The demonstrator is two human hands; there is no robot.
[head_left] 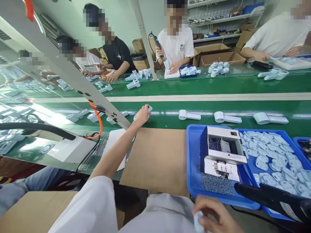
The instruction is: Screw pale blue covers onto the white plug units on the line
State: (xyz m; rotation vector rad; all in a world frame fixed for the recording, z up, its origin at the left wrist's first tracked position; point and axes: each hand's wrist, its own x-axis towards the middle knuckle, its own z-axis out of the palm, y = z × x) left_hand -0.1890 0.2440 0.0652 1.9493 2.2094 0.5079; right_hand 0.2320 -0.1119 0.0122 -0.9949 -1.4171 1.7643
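My left hand [143, 115] reaches out over the green conveyor belt, its fingers closed on a pale-blue plastic housing [150, 109] that is mostly hidden by the hand. Low at the front, my right hand [216, 213] pinches a small pale-blue plastic piece [198, 221], partly cut off by the picture's edge. Near it a black electric screwdriver [269, 199] juts in from the right over the trays. A brown cardboard sheet [157, 158] lies between my hands. On the belt to the right, several similar housings with a round end and a handle [191, 115] lie in a row.
A blue tray [191, 181] holds a screw feeder [224, 152] and loose screws [216, 184]. Beside it, another blue tray [286, 134] holds many pale-blue plates [277, 155]. A slanting metal post [107, 108] stands left of my arm. Several co-workers [176, 48] sit across the belt.
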